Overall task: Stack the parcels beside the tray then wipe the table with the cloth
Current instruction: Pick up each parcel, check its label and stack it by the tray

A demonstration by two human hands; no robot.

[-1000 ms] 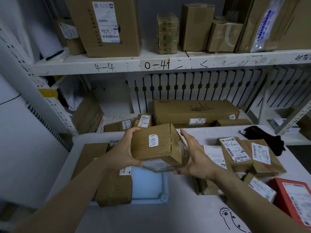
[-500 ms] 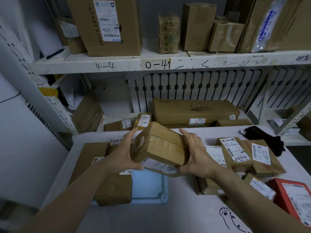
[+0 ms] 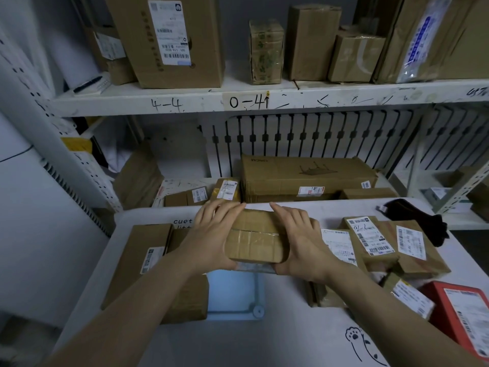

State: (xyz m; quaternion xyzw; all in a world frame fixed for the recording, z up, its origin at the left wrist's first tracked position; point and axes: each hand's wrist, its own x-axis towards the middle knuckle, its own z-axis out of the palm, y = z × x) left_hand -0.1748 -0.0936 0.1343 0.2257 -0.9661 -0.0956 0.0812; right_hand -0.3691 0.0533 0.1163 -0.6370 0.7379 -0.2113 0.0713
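You've rolled the taped parcel (image 3: 254, 239) since a second ago: it no longer tilts toward you, and its taped side now lies flat on top. Your left hand (image 3: 211, 239) and right hand (image 3: 301, 242) clasp it from either side, fingers (image 3: 227, 209) curled over the far edge, above the far end of the blue tray (image 3: 238, 295). Stacking is the step in hand. Next, I judge, carry it left and set it squarely on the stacked parcels (image 3: 137, 263) beside the tray. The cloth (image 3: 412, 218) lies untouched.

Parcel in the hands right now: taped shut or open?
Shut. The parcel shows glossy tape bands across its closed top face; left hand and right hand hold its ends.
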